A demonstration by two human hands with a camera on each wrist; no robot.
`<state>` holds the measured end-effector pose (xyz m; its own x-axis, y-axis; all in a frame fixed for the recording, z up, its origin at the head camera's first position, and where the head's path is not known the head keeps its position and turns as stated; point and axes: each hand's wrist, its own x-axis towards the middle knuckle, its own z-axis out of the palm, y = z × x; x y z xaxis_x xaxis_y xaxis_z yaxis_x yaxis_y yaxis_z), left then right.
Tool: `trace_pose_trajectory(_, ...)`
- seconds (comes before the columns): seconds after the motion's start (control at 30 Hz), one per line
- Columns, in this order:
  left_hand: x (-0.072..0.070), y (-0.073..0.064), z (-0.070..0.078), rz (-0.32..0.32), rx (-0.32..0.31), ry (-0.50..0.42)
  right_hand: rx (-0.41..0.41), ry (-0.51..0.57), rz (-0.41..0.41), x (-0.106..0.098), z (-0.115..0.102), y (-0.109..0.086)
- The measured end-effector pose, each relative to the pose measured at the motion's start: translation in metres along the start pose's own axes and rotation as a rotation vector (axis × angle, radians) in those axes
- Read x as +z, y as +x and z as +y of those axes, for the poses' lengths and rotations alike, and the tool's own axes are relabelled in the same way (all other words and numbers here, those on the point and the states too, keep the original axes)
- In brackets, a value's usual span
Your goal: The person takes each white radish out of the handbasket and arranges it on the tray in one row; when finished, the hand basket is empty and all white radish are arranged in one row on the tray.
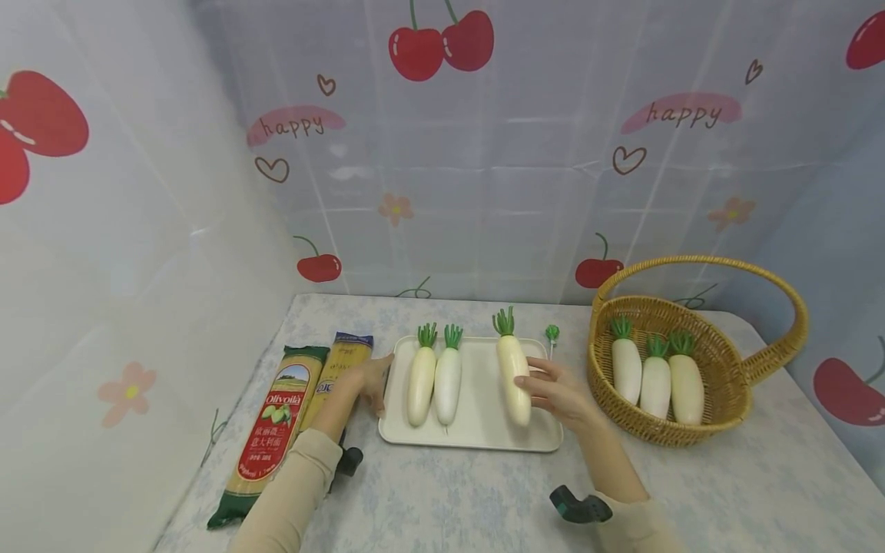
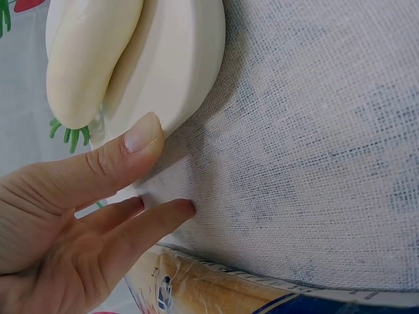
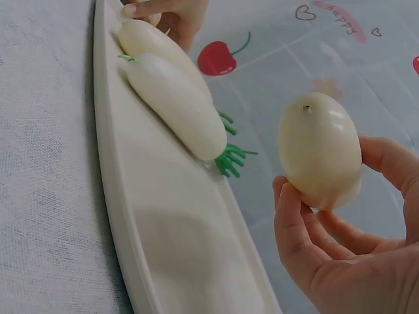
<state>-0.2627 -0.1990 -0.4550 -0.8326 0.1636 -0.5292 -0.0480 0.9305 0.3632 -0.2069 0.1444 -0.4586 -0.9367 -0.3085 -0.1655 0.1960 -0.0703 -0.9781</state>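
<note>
Right hand: As it reaches in over the right end of a cream tray, its fingers are bent round a pale radish, grasping it from the right, with digits on both sides of its body

Pale radish: Held up above the tray, green leaves toward the back, blunt tip toward the right wrist camera; the fingers cover part of its lower half, leaving leaves and tip in sight

Left hand: Released, thumb and fingers apart and loosely bent at the tray's left edge; the thumb is at the rim, though whether it touches cannot be told

Tray: A yellowish radish and a white radish lie side by side on its left half, near the left hand and well apart from the right hand's fingers

Basket: Wicker, with a tall handle, standing right of the tray, three radishes inside

Pasta packs: Two, side by side at the left, one just beside the left hand
</note>
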Motion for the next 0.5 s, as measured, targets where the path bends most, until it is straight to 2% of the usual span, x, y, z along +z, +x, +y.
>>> trace_pose_trajectory(0.1,0.000,0.000,0.000,-0.002,-0.001,-0.001,0.009,-0.007,0.004,0.004,0.004,0.004)
trace_pose_trajectory(0.5,-0.001,0.000,-0.002,0.000,0.023,-0.001,0.057,-0.026,0.108,0.017,0.014,0.018)
